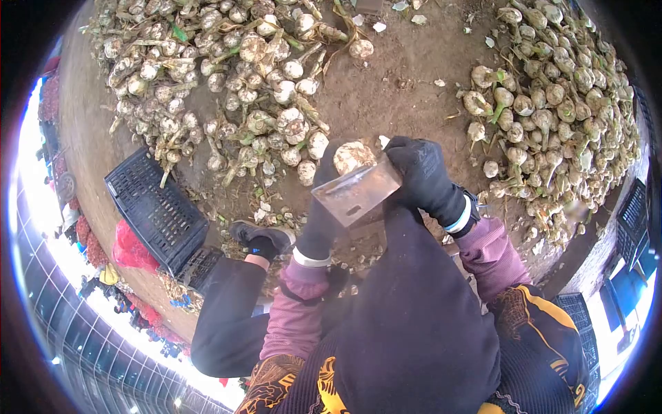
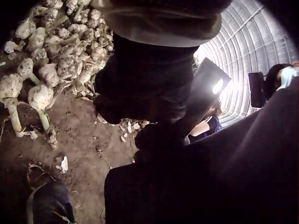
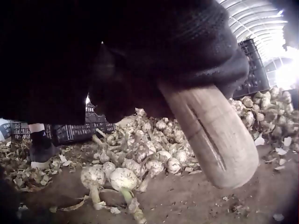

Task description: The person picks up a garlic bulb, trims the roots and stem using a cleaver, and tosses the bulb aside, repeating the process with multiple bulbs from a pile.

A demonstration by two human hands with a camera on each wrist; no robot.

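Observation:
In the head view the gloved left hand [image 1: 323,207] holds a garlic bulb [image 1: 354,157], mostly behind a broad metal blade [image 1: 357,193]. The gloved right hand [image 1: 422,172] grips the tool's handle, its fingers curled. The right wrist view shows the wooden handle end [image 3: 215,135] sticking out below the dark right glove [image 3: 201,51]. Dark and shadowed, the left glove [image 2: 145,88] fills the middle of the left wrist view, beside the blade [image 2: 205,88]; its finger details are hidden there.
Garlic heaps lie at the upper left [image 1: 227,76] and right [image 1: 552,110] on the dirt floor [image 1: 393,96]. A black crate [image 1: 157,210] stands at left, near a shoe [image 1: 265,237] and a red bag [image 1: 132,248]. Peel scraps litter the ground.

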